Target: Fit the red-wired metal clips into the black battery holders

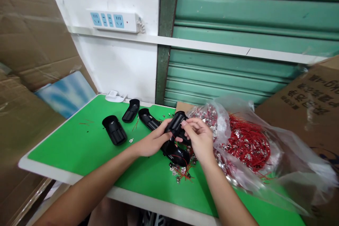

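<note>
My left hand [156,139] is closed round a black plastic housing [177,122] with long hollows in it. At the housing's right side, the fingers of my right hand [197,132] are pinched together; whatever is in them is too small to make out. A thin red wire shows near my left thumb. Beneath my hands lies another black housing [180,157], partly covered. Small metal contacts with red wires [181,173] are scattered just in front of it. Another housing [148,119] lies behind my left hand.
Two more black housings [114,130] [131,110] rest to the left on the green tabletop [71,141]. An open clear plastic bag [286,148] full of red-wired metal contacts [249,144] spreads at right. Cardboard boxes [29,31] [304,113] flank the table. A socket strip [113,20] hangs behind.
</note>
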`<control>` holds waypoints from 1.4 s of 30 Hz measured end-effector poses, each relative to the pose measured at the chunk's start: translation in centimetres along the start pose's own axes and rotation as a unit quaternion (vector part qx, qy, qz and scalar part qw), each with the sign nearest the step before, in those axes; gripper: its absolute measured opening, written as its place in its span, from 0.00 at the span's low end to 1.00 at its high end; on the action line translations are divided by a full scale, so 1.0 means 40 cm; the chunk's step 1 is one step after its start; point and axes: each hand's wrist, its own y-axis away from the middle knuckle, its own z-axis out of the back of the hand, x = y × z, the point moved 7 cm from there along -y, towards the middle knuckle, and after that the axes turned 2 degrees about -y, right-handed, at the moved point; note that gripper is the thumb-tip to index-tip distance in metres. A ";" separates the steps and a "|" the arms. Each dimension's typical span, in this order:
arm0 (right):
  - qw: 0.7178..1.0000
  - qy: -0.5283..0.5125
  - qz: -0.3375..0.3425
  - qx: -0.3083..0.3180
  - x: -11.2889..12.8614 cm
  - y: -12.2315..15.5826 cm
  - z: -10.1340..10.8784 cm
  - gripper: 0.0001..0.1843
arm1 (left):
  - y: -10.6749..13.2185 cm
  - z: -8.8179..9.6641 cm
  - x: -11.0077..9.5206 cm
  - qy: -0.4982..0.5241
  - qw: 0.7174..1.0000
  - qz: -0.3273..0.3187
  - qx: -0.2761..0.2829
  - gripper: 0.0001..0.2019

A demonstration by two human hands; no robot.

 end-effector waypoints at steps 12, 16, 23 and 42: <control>0.966 0.158 0.197 -0.063 0.069 0.050 0.001 0.04 | 0.004 -0.011 -0.011 -0.047 0.998 -0.016 -0.030 0.26; 0.915 0.245 0.319 -0.013 0.108 0.077 -0.032 0.05 | -0.003 0.006 -0.002 -0.061 0.996 -0.005 -0.072 0.26; 0.876 0.302 0.355 0.120 0.097 0.079 -0.073 0.12 | -0.003 0.014 -0.003 -0.093 0.992 -0.020 -0.083 0.25; 0.892 0.315 0.313 0.086 0.061 0.073 -0.058 0.23 | -0.005 0.000 -0.012 -0.123 0.987 -0.070 -0.076 0.27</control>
